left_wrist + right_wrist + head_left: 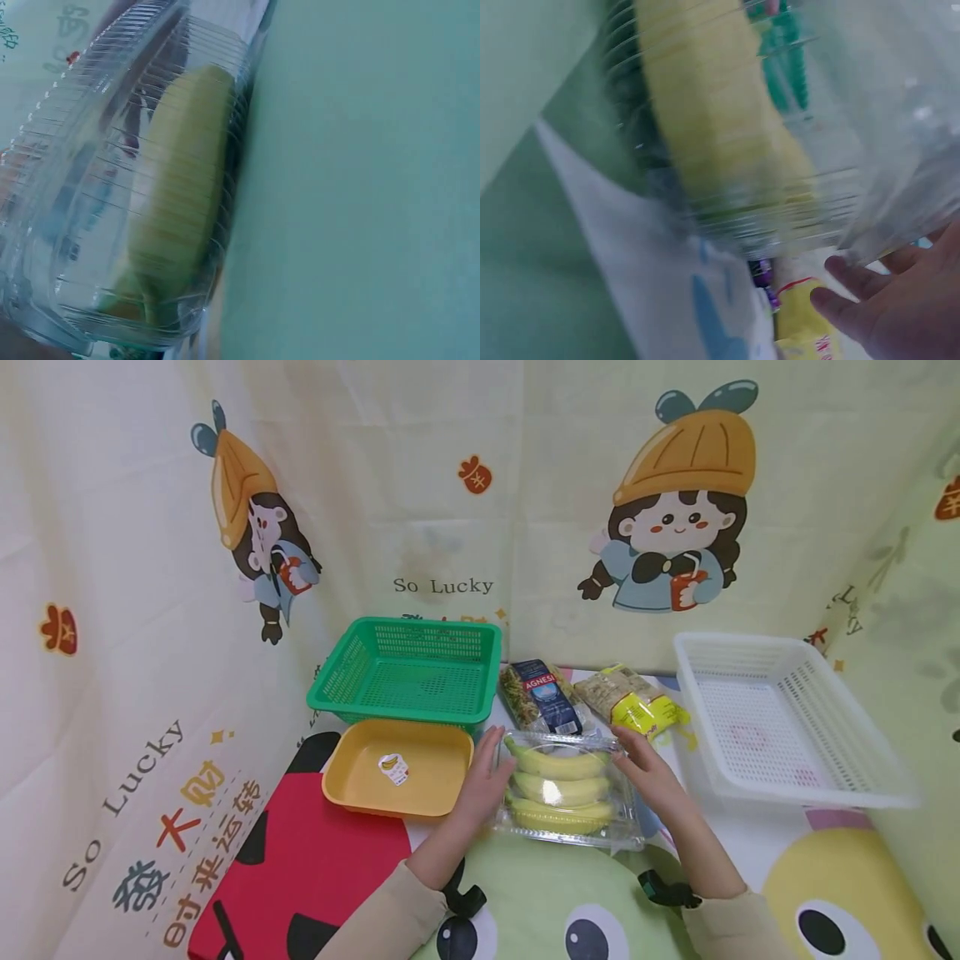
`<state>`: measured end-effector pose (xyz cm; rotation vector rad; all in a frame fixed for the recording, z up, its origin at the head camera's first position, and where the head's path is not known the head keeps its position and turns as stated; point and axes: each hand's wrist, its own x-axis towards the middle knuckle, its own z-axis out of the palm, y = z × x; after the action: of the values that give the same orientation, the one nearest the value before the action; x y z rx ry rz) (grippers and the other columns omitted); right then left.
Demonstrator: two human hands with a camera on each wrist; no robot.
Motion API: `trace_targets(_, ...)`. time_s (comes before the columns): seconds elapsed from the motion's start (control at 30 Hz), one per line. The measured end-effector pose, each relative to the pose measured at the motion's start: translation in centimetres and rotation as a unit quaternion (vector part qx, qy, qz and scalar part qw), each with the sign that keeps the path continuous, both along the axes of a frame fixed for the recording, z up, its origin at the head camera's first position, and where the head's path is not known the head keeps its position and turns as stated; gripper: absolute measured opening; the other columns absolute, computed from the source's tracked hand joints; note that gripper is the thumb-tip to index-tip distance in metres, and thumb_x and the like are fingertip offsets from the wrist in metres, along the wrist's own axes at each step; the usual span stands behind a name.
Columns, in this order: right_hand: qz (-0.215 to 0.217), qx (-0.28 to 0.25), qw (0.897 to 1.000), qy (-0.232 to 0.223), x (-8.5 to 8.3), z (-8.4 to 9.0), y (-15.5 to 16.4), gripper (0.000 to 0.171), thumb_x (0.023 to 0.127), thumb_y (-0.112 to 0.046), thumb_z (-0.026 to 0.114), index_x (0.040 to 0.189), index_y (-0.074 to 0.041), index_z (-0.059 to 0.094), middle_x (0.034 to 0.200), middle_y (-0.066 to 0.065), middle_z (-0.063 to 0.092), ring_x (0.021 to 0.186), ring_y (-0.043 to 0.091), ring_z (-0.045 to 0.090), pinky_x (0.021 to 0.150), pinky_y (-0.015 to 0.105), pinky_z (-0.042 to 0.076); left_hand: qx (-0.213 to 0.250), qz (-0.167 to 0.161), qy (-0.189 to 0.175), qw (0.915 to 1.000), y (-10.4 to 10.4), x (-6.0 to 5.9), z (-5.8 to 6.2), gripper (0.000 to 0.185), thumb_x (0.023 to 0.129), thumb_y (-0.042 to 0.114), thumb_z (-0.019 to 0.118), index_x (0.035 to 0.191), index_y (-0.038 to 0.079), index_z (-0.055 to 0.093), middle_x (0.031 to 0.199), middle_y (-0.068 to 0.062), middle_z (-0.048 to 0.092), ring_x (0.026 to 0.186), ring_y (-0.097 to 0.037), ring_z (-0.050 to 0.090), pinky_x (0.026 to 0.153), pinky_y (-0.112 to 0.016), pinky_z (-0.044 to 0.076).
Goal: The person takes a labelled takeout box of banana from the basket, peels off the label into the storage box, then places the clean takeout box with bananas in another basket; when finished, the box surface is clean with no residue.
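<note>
Gripping a banana box (564, 837) with left hand (477, 783) and right hand (654, 774); packets (536, 687) lie behind.

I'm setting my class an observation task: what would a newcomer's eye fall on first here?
Probably the clear box of bananas, front and centre between the left grip and right grip. Then the green basket behind, to the left, and the cartoon girl on the cloth, upper right.

Bananas (562, 791) in clamshell box (566, 840), which lies between left hand (478, 781) and right hand (654, 778). Left of box: tray (438, 764), label (393, 769) in it; left basket (420, 685) behind tray. Behind box: Agnesi packet (542, 693), second packet (632, 697) just to its right. Right of second packet: right basket (750, 718). Hanging cloth (540, 527) behind baskets and packets.
</note>
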<state>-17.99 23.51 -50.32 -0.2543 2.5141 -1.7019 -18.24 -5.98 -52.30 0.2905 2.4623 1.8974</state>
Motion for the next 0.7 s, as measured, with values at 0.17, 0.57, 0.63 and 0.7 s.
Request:
trace_targets(0.17, 0.003, -0.027, 1.0, 0.015, -0.6, -1.8, -0.2, 0.057, 0.104, -0.021, 0.049, 0.155, -0.01, 0.028, 0.162, 0.017, 0.024, 0.151, 0.042, 0.013, 0.12, 0.059, 0.017, -0.007, 0.003, -0.007, 0.9999, -0.2, -0.1, -0.2, 0.056, 0.102, 0.027, 0.049, 0.155, 0.026, 0.032, 0.166, -0.005, 0.017, 0.153, -0.03, 0.013, 0.121, -0.06, 0.015)
trace_targets(0.57, -0.003, -0.081, 0.994, 0.073, -1.0, -3.5, -0.5, 0.056, 0.099, -0.009, 0.051, 0.152, -0.002, 0.032, 0.159, 0.022, 0.029, 0.151, 0.04, 0.011, 0.103, -0.002, 0.018, 0.041, 0.007, -0.055, 0.9977, -0.2, -0.8, -1.5, 0.056, 0.103, 0.036, 0.047, 0.156, 0.027, 0.029, 0.166, -0.005, 0.019, 0.153, -0.032, 0.015, 0.121, -0.059, 0.018)
trace_targets(0.63, -0.002, -0.096, 0.993, 0.076, -1.1, -3.7, -0.6, 0.057, 0.099, -0.007, 0.051, 0.151, 0.0, 0.031, 0.159, 0.024, 0.027, 0.151, 0.04, 0.01, 0.103, -0.002, 0.018, 0.077, -0.003, -0.074, 0.9943, -0.2, -0.9, -1.9, 0.059, 0.104, 0.036, 0.046, 0.158, 0.024, 0.024, 0.166, -0.003, 0.019, 0.154, -0.029, 0.014, 0.123, -0.054, 0.017)
trace_targets(0.7, 0.0, -0.11, 0.991, 0.078, -1.1, -4.0, -0.7, 0.057, 0.099, -0.006, 0.05, 0.151, 0.002, 0.029, 0.159, 0.025, 0.025, 0.15, 0.041, 0.008, 0.103, -0.002, 0.019, 0.115, -0.023, -0.084, 0.9896, -0.2, -1.0, -2.3, 0.062, 0.104, 0.035, 0.045, 0.159, 0.02, 0.02, 0.166, -0.002, 0.017, 0.154, -0.027, 0.011, 0.124, -0.05, 0.014)
